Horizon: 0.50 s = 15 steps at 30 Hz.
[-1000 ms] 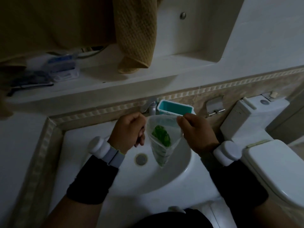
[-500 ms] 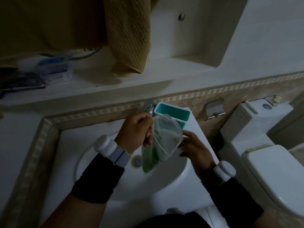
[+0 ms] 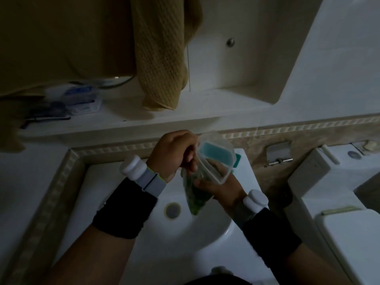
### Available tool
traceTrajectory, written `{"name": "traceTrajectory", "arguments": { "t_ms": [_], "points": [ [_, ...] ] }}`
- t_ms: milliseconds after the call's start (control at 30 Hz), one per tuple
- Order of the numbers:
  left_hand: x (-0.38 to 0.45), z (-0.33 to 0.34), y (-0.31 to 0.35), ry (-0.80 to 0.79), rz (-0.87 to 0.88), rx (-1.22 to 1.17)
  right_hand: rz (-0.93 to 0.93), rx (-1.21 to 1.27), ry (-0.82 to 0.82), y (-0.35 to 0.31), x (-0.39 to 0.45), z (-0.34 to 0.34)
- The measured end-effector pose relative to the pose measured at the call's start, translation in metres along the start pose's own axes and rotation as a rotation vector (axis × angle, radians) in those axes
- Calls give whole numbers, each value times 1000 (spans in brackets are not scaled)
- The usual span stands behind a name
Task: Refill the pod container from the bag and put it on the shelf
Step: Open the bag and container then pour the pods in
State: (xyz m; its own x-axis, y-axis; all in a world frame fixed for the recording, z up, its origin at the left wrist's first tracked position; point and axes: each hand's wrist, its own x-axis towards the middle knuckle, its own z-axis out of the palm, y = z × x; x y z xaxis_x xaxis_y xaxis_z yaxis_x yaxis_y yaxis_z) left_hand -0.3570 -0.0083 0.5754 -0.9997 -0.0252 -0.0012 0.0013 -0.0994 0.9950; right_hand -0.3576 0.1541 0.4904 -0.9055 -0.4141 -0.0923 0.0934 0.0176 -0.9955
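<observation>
Bag (image 3: 197,194) higher, tilted — clear, crinkled plastic

Over the sink (image 3: 144,233), both hands crowd the space in front of the teal pod container (image 3: 213,154): the left hand (image 3: 174,154) grips the clear bag (image 3: 205,182) at its mouth, the right hand (image 3: 218,185) props it from below, blocking the container's opening. The basin stays open to the left. Above, a hanging towel (image 3: 160,58) dips onto the shelf (image 3: 216,112), whose right stretch lies bare; boxes (image 3: 82,97) fill its left end.
</observation>
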Motion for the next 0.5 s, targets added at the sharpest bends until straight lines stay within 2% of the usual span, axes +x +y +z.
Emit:
{"name": "traceTrajectory", "arguments": {
  "t_ms": [100, 200, 267, 333, 367, 500],
  "points": [
    [0, -6, -18, 124, 5, -93, 125, 93, 21, 5, 3, -7],
    [-11, -16, -53, 349, -152, -161, 218, 184, 77, 8, 11, -15],
    [-29, -12, -83, 420, -240, -73, 227, 210, 112, 3, 19, -18],
    [-50, -1, -110, 395, -247, 162, 210, 186, 137, -4, 28, -20],
    [-56, 6, -117, 355, -284, 188, 188, 153, 144, -9, 33, -21],
    [-54, 35, -123, 134, -544, -59, 107, 52, 145, -18, 47, -16]
  ]
}}
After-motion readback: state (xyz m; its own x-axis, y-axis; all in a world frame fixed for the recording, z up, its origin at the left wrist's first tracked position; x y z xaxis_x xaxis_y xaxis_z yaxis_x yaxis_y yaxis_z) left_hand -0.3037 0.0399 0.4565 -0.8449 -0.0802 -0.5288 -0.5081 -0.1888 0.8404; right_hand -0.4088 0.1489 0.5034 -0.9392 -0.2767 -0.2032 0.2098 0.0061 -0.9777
